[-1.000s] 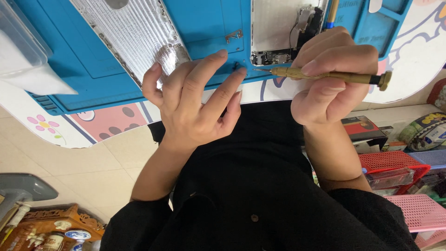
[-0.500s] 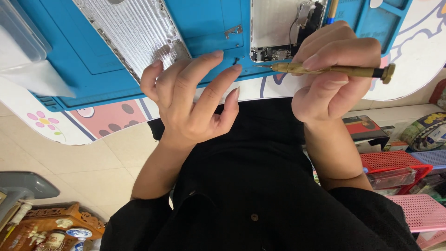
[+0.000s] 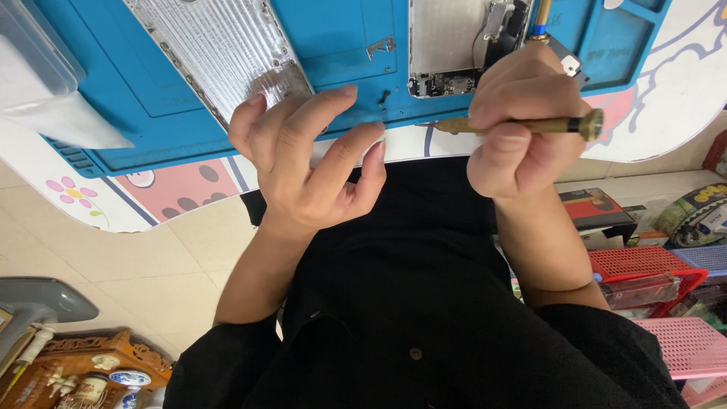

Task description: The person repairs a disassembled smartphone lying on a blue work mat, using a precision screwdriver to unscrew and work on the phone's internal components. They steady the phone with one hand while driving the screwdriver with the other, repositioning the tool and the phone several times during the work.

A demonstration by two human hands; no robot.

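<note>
- Gripping a brass screwdriver sideways, the right hand is closed tight at the blue mat's near edge.
- Left hand hovers spread, holding nothing.
- Farther on lie an opened phone and silver panel.
- Red basket beside, contents unclear.

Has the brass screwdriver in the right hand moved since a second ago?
Yes. The brass screwdriver, gripped by the right hand, slid slightly right along the blue mat's near edge, its tip farther from the left hand.

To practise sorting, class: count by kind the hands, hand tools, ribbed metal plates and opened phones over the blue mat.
Hands: 2 (left hand, right hand)
Hand tools: 2 (brass screwdriver, blue-handled tool)
Ribbed metal plates: 1
Opened phones: 1
Total: 6
</note>
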